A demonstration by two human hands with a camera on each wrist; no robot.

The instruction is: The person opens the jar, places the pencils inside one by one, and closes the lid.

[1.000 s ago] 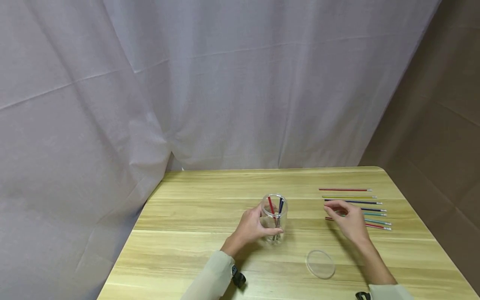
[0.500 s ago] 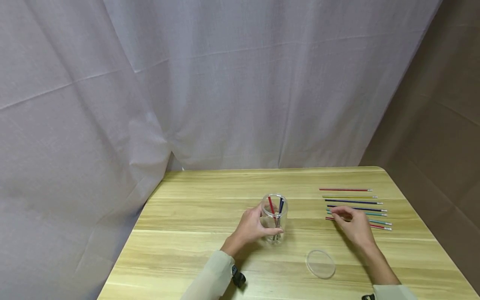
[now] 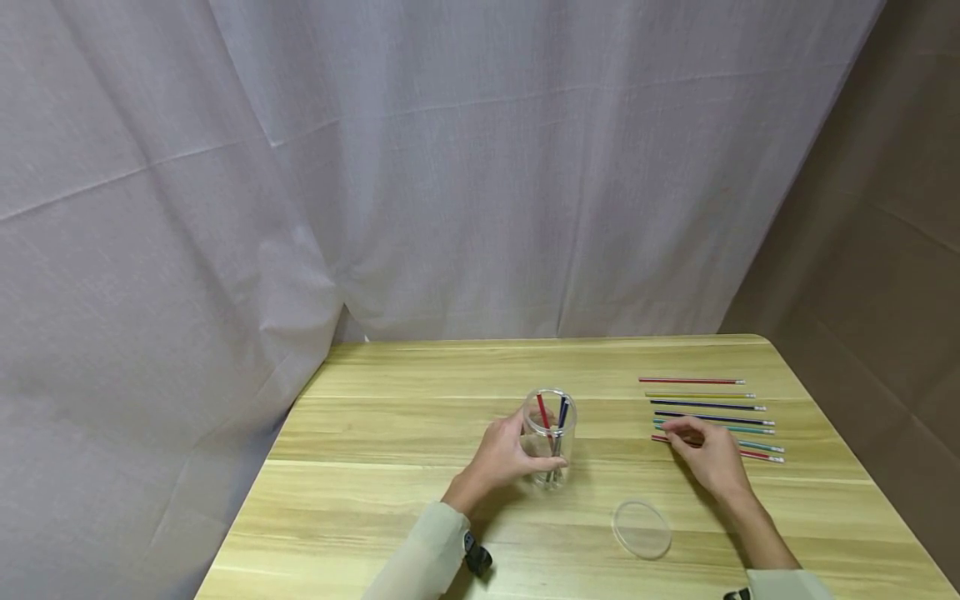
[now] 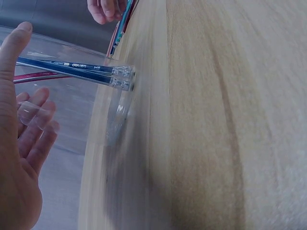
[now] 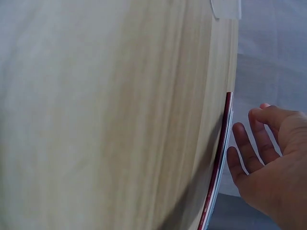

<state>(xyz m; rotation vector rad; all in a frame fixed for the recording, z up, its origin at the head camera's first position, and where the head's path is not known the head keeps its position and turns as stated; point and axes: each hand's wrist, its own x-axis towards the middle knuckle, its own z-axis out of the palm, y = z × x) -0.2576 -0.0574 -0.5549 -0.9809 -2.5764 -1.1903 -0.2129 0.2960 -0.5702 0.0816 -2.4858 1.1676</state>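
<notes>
My left hand (image 3: 501,450) grips a clear jar (image 3: 568,442) standing on the table, thumb on the near side. Inside lean a red pencil (image 3: 543,410) and dark blue pencils (image 4: 86,72), eraser ends down at the base in the left wrist view. To the right, my right hand (image 3: 708,458) hovers over a row of pencils, its thumb and forefinger drawn together beside the left ends of the teal pencils (image 3: 750,431). Seen from the right wrist, its loosely curved fingers stand a little off the nearest red pencil (image 5: 220,139); no pencil shows between them.
Beyond the right hand lie a red pencil (image 3: 690,381), a yellow pencil (image 3: 697,395) and two dark blue pencils (image 3: 708,417), side by side. A clear round lid (image 3: 641,529) lies in front of the jar. A grey curtain (image 3: 480,208) hangs behind the wooden table (image 3: 420,375).
The right hand has shifted nearer and slightly right, from the dark blue pencils to the teal ones, then nearly stopped. The left hand and jar stay put.
</notes>
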